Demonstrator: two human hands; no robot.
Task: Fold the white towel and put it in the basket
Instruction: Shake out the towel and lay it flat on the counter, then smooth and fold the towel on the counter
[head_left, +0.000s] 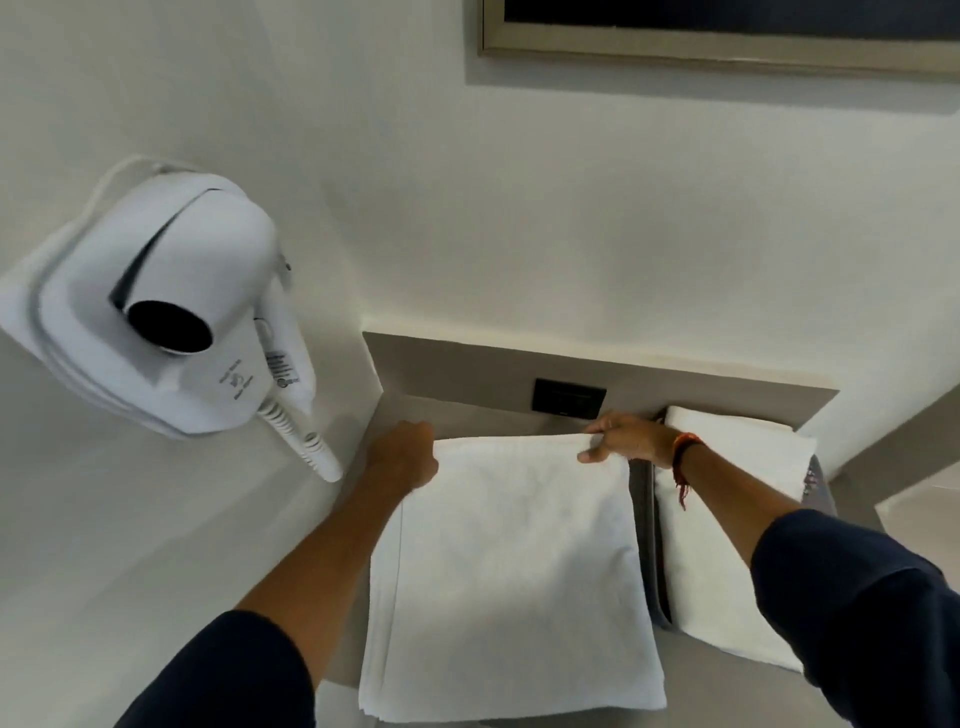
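Note:
A white towel lies flat and folded in layers on the grey counter, its near edge hanging over the front. My left hand grips its far left corner. My right hand pinches its far right corner, thumb on top. A grey basket stands right of the towel and holds another folded white towel.
A white wall-mounted hair dryer with a coiled cord hangs at the left, close to my left arm. A black wall socket sits on the grey backsplash behind the towel. A framed mirror edge runs along the top.

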